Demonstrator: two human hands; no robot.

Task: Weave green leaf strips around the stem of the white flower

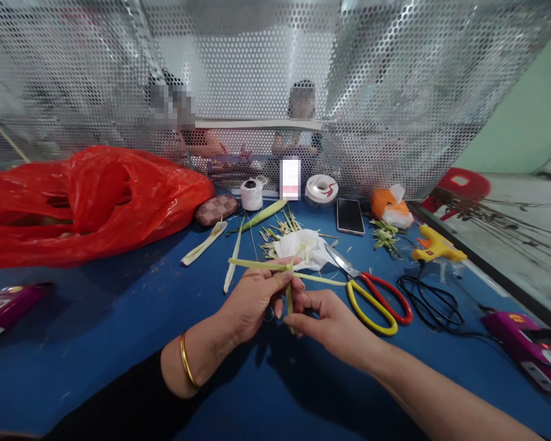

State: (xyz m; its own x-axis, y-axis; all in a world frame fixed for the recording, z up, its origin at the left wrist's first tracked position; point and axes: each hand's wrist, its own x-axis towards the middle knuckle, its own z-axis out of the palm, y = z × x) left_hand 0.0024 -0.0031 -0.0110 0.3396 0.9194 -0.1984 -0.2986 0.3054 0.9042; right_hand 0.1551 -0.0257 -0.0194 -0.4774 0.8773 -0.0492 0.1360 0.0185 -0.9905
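Between my two hands are pale green leaf strips (257,264), crossed and folded together above the blue table (147,343). My left hand (257,297) pinches them at the crossing between thumb and fingers. One strip sticks out to the left, another reaches right toward the scissors. My right hand (324,318) grips the strip (289,300) that hangs down from the crossing. A fine thread shows faintly below my left fingers. Scissors (371,297) with one red and one yellow handle lie to the right of my hands, blades partly apart. White tissue (307,248) lies just beyond my fingers.
A red plastic bag (96,202) fills the left side. Leaf pieces (204,243), a thread spool (251,195), a white tape roll (322,190) and a phone (350,216) lie ahead. To the right are a yellow glue gun (438,245), its black cable (434,300) and a purple box (528,349).
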